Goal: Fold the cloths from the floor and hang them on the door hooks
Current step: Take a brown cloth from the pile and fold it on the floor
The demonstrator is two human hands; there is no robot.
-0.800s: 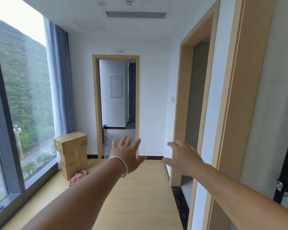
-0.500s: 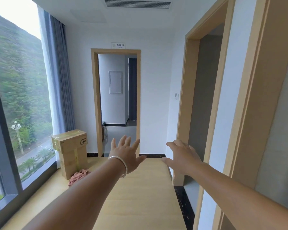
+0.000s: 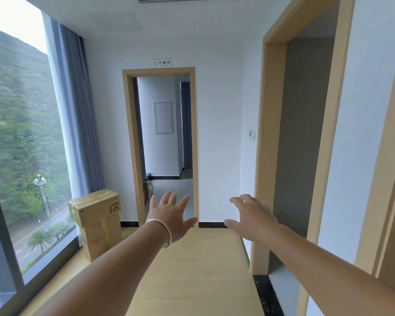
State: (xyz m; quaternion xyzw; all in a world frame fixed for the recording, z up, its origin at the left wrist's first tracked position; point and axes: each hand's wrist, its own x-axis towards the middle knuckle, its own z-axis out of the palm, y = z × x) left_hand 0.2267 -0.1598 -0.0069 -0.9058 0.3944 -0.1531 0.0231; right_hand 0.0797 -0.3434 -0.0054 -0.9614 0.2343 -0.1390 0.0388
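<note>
Both arms are stretched forward over the wooden floor (image 3: 192, 270); the left hand (image 3: 171, 215) is held open with fingers (image 3: 167, 197) spread, a bracelet (image 3: 162, 229) worn at the wrist; the right hand (image 3: 253, 217) is likewise open, fingers loosely splayed, nothing grasped; beyond, a taped cardboard box (image 3: 96, 222) stands by the window (image 3: 21, 156); no cloth and no door hooks can be seen, so the cloths' whereabouts cannot be told; the task is judged barely begun, everything left; farther, a doorway (image 3: 162, 142) is open.

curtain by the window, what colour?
Blue-grey curtain, plain with no pattern; the head view shows it best.
</note>
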